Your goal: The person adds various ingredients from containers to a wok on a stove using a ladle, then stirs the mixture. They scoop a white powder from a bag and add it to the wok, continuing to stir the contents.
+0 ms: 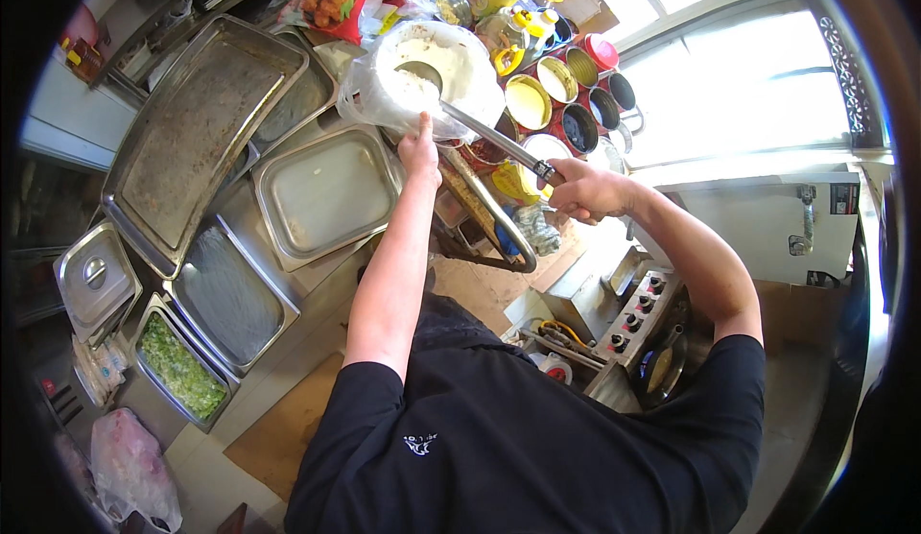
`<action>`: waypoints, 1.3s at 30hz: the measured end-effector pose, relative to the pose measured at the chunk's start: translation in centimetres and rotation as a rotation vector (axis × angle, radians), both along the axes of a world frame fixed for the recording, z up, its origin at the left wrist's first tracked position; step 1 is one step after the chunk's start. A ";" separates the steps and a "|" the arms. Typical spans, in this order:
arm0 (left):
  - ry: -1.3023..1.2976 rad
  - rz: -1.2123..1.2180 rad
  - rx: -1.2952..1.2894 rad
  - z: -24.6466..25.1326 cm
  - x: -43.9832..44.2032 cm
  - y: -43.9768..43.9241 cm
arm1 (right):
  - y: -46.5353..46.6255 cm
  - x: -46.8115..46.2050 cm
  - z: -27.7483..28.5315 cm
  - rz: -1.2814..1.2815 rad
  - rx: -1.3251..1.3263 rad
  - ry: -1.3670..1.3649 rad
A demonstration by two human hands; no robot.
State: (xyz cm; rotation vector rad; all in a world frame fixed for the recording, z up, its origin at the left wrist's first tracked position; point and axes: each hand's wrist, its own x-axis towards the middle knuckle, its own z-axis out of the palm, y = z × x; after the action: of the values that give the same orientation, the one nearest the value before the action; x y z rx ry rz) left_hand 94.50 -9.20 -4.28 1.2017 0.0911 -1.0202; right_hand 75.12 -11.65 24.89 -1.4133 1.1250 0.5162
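Observation:
A round metal ladle (419,77) dips into a white tub (471,66) of pale, powdery-looking stuff. Clear plastic film (354,95) hangs around the outside of the tub. My right hand (591,190) grips the dark end of the ladle's long metal handle, out to the right of the tub. At the tub's near rim, my left hand (419,156) has its fingers closed on the edge and plastic, its thumb lying toward the inside. The ladle's bowl holds some of the white stuff.
Left lie a large baking tray (209,131), steel pans (327,196) and a pan of chopped greens (180,365). Several open cans (529,102) and oil bottles (536,26) crowd the right. A stove with knobs (640,311) and a frying pan (663,368) stand at lower right.

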 end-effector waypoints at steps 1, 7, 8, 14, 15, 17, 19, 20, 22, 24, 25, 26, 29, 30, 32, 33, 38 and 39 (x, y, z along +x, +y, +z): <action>0.011 -0.005 0.017 -0.2 0.1 -0.1 | -0.4 0.0 -0.1 -0.044 0.039 -0.027; 0.057 -0.005 0.084 1.3 -0.3 0.2 | -3.3 -3.6 -3.1 -0.310 0.355 -0.204; 0.053 -0.015 0.084 1.5 -0.3 0.4 | -4.0 -4.4 -4.0 -0.344 0.420 -0.238; 0.047 -0.083 0.087 -0.9 0.5 0.2 | -3.8 -5.9 -6.9 -0.558 0.879 -0.504; 0.052 -0.087 0.089 -0.9 0.4 0.1 | -3.0 -6.2 -7.6 -0.599 0.899 -0.558; 0.064 -0.093 0.086 -0.5 0.3 0.0 | -1.0 -6.2 -8.1 -0.772 1.024 -0.624; 0.058 -0.085 0.098 -0.6 0.4 -0.3 | 1.5 -5.6 -7.8 -0.863 1.084 -0.746; 0.059 -0.088 0.100 -0.7 0.7 -0.4 | 2.8 -4.7 -7.2 -0.887 1.131 -0.803; 0.063 -0.118 0.112 -0.7 0.7 -0.2 | 4.3 -2.6 -7.5 -1.008 1.226 -0.857; 0.058 -0.126 0.104 -0.4 0.6 0.2 | 4.5 -0.6 -7.8 -1.056 1.269 -0.892; 0.050 -0.122 0.096 -0.1 1.1 0.2 | 4.8 0.3 -7.3 -1.107 1.304 -0.913; 0.015 -0.141 0.086 0.1 1.6 0.5 | 5.2 0.5 -6.6 -1.105 1.292 -0.915; -0.063 -0.199 0.062 -0.5 1.3 3.1 | 6.0 0.4 -6.0 -1.078 1.240 -0.897; -0.116 -0.220 0.050 0.1 0.3 4.3 | 5.0 -0.2 -7.2 -1.058 1.210 -0.895; -0.192 -0.333 0.013 -2.9 1.1 8.6 | 5.1 0.2 -6.6 -1.025 1.203 -0.848; -0.209 -0.268 0.064 -2.3 -1.0 10.0 | 4.8 0.2 -6.7 -0.999 1.085 -0.822; -0.374 -0.539 0.117 -7.2 -5.4 22.7 | 7.3 0.2 -8.3 -0.794 0.577 -0.665; -0.339 -0.591 0.120 -9.0 -6.2 25.5 | 7.6 -0.2 -8.3 -0.779 0.538 -0.634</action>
State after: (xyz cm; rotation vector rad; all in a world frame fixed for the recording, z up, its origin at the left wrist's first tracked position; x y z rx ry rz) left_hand 88.28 16.25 -13.28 1.5390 -0.5020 -1.3116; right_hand 74.94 -4.01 16.63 -0.5195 0.8283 -0.1875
